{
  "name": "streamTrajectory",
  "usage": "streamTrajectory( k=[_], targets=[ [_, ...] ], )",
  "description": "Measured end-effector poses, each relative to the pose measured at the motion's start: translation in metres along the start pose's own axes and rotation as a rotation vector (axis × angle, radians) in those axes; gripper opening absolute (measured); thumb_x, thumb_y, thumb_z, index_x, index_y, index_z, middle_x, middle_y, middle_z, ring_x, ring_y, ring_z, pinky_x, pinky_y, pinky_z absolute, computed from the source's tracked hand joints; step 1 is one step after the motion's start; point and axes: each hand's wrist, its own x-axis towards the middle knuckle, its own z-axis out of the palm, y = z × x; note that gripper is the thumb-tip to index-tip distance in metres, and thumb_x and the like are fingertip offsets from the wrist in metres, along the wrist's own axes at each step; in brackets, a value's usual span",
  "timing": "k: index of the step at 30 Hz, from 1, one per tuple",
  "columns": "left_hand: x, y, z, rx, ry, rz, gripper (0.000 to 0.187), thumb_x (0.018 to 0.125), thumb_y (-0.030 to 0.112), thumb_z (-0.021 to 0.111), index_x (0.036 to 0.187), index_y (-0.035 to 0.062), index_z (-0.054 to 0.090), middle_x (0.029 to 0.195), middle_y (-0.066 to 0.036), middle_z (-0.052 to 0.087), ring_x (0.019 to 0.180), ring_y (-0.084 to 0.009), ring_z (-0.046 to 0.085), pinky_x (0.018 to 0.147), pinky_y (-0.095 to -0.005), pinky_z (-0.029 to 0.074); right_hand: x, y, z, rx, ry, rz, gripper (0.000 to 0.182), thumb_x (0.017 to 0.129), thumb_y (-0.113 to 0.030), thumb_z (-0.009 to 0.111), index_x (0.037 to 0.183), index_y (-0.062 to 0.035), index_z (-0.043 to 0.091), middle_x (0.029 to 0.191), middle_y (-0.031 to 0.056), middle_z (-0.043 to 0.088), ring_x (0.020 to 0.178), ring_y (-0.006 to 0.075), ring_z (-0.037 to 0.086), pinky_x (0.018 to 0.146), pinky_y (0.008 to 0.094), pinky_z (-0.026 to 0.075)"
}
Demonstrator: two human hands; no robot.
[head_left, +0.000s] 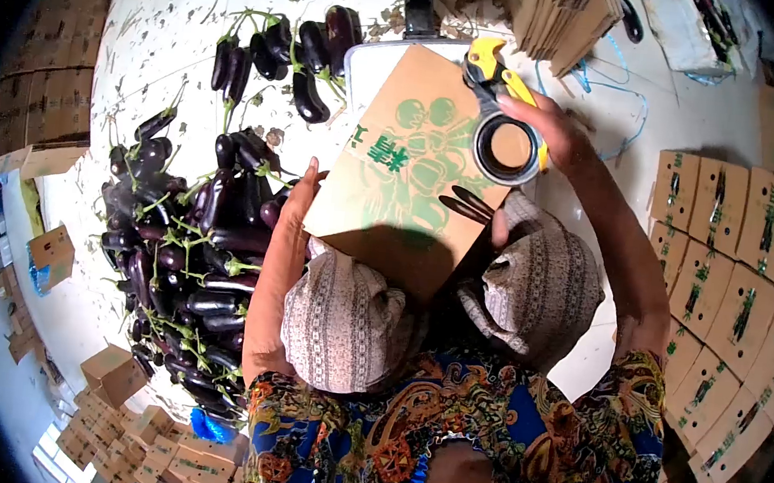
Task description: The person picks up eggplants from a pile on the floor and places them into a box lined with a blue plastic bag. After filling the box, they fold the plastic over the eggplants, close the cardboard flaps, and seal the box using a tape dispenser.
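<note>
A cardboard box (391, 195) with green printing lies tilted in front of my knees, two dark slits near its right edge. My left hand (301, 198) holds the left side of the box, its fingers partly hidden by the edge. In my right hand (551, 132) is a yellow-and-black tape dispenser (486, 60), with my fingers wrapped round its handle. Its tape roll (508, 149) sits over the box's upper right part. Beneath the box a pale platform (359, 67) shows along the far edge, joined to a dark post (419, 7).
Many eggplants (233, 199) are heaped on the floor to my left, with several more (280, 50) farther ahead. Packed boxes (725, 218) are stacked on my right. Flat cardboard sheets (562, 21) stand ahead beside blue strapping (637, 107). More cartons (153, 443) lie behind on the left.
</note>
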Motion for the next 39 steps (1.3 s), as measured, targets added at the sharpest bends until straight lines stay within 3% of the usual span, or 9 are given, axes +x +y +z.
streamTrajectory(
  k=[5, 10, 15, 18, 19, 22, 27, 31, 39],
  targets=[
    [-0.042, -0.008, -0.003, -0.034, -0.022, -0.105, 0.063, 0.098, 0.049, 0.037, 0.129, -0.0049, 0.048, 0.116, -0.02, 0.062, 0.104, -0.0261, 0.061, 0.092, -0.0351, 0.047, 0.017, 0.008, -0.007, 0.02, -0.083, -0.076, 0.052, 0.092, -0.04, 0.058, 0.128, -0.0024, 0.054, 0.117, 0.0089, 0.061, 0.112, 0.0159, 0.055, 0.1, 0.0303, 0.039],
    [-0.051, 0.0, 0.011, -0.127, 0.004, -0.059, 0.055, 0.099, 0.041, 0.038, 0.128, -0.0032, 0.05, 0.115, -0.018, 0.063, 0.104, -0.0259, 0.061, 0.092, -0.0356, 0.047, -0.009, -0.002, -0.022, 0.149, -0.027, 0.014, 0.038, 0.094, -0.026, 0.058, 0.122, -0.0007, 0.057, 0.112, 0.0052, 0.063, 0.105, 0.0113, 0.058, 0.093, 0.0278, 0.045],
    [-0.007, 0.085, 0.032, 0.028, 0.179, 0.271, 0.04, 0.096, 0.027, 0.04, 0.122, 0.001, 0.056, 0.114, -0.013, 0.065, 0.106, -0.0263, 0.06, 0.093, -0.037, 0.046, -0.039, 0.036, -0.064, 0.684, 0.061, -0.013, 0.031, 0.094, -0.026, 0.054, 0.112, -0.0017, 0.059, 0.099, 0.0066, 0.066, 0.091, 0.0144, 0.065, 0.082, 0.0296, 0.052],
    [-0.008, 0.153, 0.076, 0.275, 0.134, 0.394, 0.026, 0.094, 0.032, 0.047, 0.103, 0.0122, 0.061, 0.079, 0.001, 0.058, 0.07, -0.0118, 0.051, 0.068, -0.0274, 0.041, -0.063, 0.076, -0.095, 0.823, 0.236, -0.13, 0.038, 0.091, -0.031, 0.055, 0.116, -0.0018, 0.056, 0.101, 0.0105, 0.067, 0.091, 0.0199, 0.066, 0.081, 0.0347, 0.055],
    [-0.014, 0.167, 0.089, 0.317, -0.005, 0.526, 0.02, 0.093, 0.029, 0.052, 0.101, 0.0125, 0.061, 0.08, 0.002, 0.06, 0.075, -0.0109, 0.053, 0.07, -0.0246, 0.042, -0.081, 0.06, -0.086, 0.877, 0.212, -0.221, 0.042, 0.091, -0.032, 0.055, 0.119, -0.0006, 0.054, 0.103, 0.0124, 0.066, 0.093, 0.0225, 0.066, 0.084, 0.036, 0.055],
    [-0.014, 0.169, 0.133, 0.217, -0.126, 0.677, 0.031, 0.094, 0.03, 0.052, 0.114, 0.0066, 0.058, 0.1, -0.004, 0.062, 0.095, -0.0155, 0.058, 0.084, -0.0278, 0.045, -0.109, 0.052, -0.084, 0.96, 0.178, -0.279, 0.056, 0.092, -0.038, 0.051, 0.132, 0.0014, 0.045, 0.121, 0.0228, 0.059, 0.104, 0.0301, 0.063, 0.092, 0.0402, 0.052],
    [-0.009, 0.138, 0.13, 0.061, -0.264, 0.569, 0.059, 0.1, 0.05, 0.032, 0.132, 0.0029, 0.049, 0.125, -0.011, 0.056, 0.114, -0.0232, 0.053, 0.1, -0.0346, 0.041, -0.1, 0.06, -0.062, 0.884, 0.317, -0.18, 0.037, 0.095, -0.03, 0.055, 0.117, -0.0002, 0.054, 0.095, 0.0119, 0.065, 0.08, 0.0199, 0.066, 0.073, 0.0325, 0.058],
    [-0.008, 0.125, 0.119, 0.012, -0.33, 0.601, 0.072, 0.098, 0.058, 0.027, 0.141, 0.0019, 0.038, 0.142, -0.016, 0.042, 0.13, -0.0261, 0.041, 0.109, -0.0356, 0.032, -0.089, 0.075, -0.06, 0.85, 0.296, -0.144, 0.032, 0.096, -0.027, 0.053, 0.113, -0.0001, 0.056, 0.094, 0.0102, 0.067, 0.079, 0.0181, 0.066, 0.073, 0.0305, 0.059],
    [-0.014, 0.126, 0.122, 0.115, -0.255, 0.654, 0.08, 0.094, 0.065, 0.029, 0.142, 0.0006, 0.037, 0.142, -0.019, 0.042, 0.131, -0.0283, 0.038, 0.111, -0.0353, 0.026, -0.107, 0.005, -0.04, 0.193, 0.466, -0.161, 0.049, 0.091, -0.029, 0.064, 0.128, -0.0009, 0.048, 0.108, 0.0093, 0.061, 0.09, 0.015, 0.063, 0.08, 0.0299, 0.054]
  ],
)
